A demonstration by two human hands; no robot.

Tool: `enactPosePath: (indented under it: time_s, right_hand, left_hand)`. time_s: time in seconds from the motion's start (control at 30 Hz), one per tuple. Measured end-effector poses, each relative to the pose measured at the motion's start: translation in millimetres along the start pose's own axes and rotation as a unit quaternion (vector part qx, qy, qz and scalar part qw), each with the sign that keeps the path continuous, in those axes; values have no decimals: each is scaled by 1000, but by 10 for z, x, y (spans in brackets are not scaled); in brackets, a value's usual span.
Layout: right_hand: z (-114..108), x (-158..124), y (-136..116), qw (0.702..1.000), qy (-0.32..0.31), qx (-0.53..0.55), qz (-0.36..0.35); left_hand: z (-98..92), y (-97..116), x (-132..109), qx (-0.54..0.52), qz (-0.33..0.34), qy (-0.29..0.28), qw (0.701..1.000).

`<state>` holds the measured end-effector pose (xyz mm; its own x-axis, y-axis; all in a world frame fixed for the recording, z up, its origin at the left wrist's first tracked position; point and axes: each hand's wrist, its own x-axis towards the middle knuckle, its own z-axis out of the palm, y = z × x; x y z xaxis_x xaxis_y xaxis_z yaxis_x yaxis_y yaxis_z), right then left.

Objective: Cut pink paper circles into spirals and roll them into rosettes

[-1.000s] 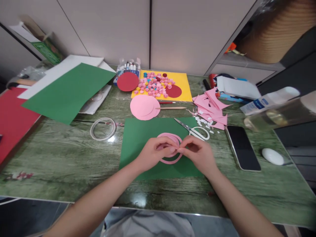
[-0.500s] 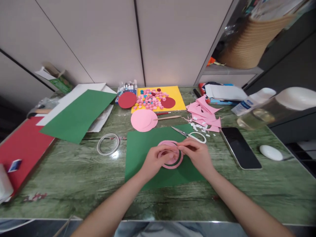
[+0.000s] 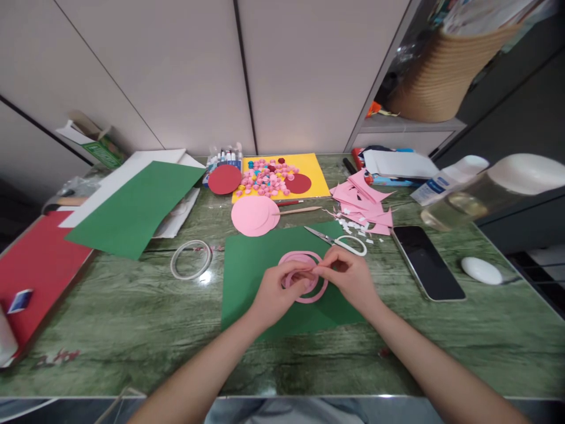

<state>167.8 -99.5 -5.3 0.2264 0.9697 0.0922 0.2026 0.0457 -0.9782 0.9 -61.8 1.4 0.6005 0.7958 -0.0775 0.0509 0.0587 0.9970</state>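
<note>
A pink paper spiral (image 3: pixel 309 299), cut into a coil, is held over a dark green sheet (image 3: pixel 247 277). My left hand (image 3: pixel 276 291) is closed on its left side, thumb and fingers pinching the inner turns. At its upper right, my right hand (image 3: pixel 348 275) pinches the strip with thumb and forefinger. The fingertips of both hands nearly meet, and they cover part of the coil. White-handled scissors (image 3: pixel 352 245) lie open on the green sheet just beyond my right hand.
Pink paper circles (image 3: pixel 253 215), a pencil (image 3: pixel 300 211) and pink rolled coils (image 3: pixel 265 182) on a yellow sheet (image 3: pixel 315 171) lie behind. Pink scraps (image 3: pixel 362 203) and a phone (image 3: pixel 428 262) are at right. A tape roll (image 3: pixel 175 266) and green paper (image 3: pixel 141 206) lie left.
My right hand's fingertips have shifted slightly left and down along the pink strip, nearer my left fingers. The left hand keeps its hold. The whole view has shifted slightly.
</note>
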Motion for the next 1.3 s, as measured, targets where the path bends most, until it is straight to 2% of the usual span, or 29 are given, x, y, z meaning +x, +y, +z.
enactPosePath:
  time_s: [0.47, 1.03, 1.3]
  right_hand:
    - [12, -22, -40, 998, -48, -22, 22]
    - [-16, -12, -45, 991, -111, -76, 26]
    - [-17, -31, -81, 985, -120, -122, 12]
  left_hand:
    - [18, 23, -4, 11, 20, -13, 1000]
    - [-12, 13, 2, 38, 38, -75, 996]
    - [39, -15, 4, 56, 24, -63, 996]
